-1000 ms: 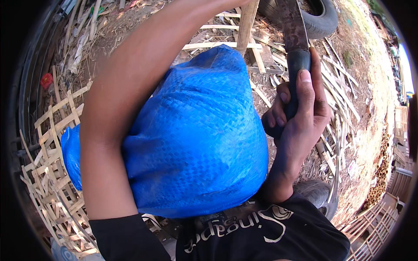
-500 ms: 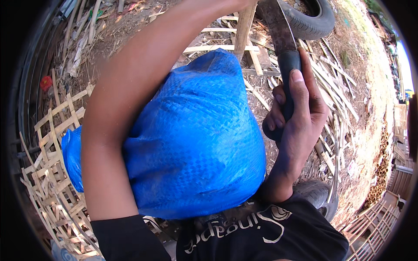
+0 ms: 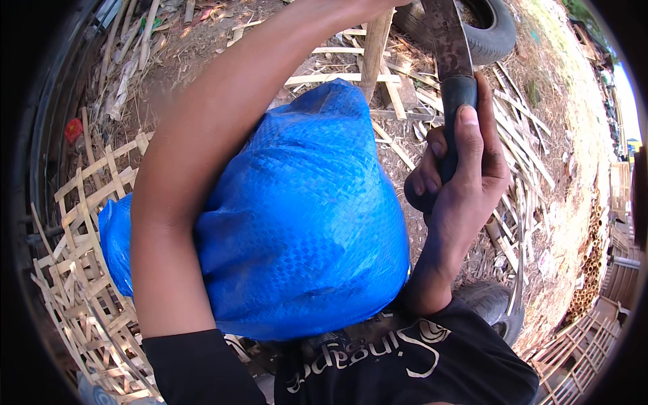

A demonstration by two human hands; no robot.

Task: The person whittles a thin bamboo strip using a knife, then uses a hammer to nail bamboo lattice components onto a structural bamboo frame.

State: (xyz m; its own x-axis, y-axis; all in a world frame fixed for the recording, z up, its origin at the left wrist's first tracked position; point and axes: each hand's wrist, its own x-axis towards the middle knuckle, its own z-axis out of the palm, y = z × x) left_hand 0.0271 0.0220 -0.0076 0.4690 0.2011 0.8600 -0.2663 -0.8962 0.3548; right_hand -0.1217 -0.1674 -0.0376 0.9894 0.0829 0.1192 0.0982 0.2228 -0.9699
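The person's right hand (image 3: 470,165) wraps the handle of a knife (image 3: 460,96), blade beyond its fingers. Near a wooden stick (image 3: 373,57), the left hand (image 3: 379,5) is mostly cropped; its grip cannot be told.

Pale, flowing lettering (image 3: 358,361) runs in one curved line across the chest of the black shirt (image 3: 459,378), upside down in this view, its large, curling first letter toward the right.
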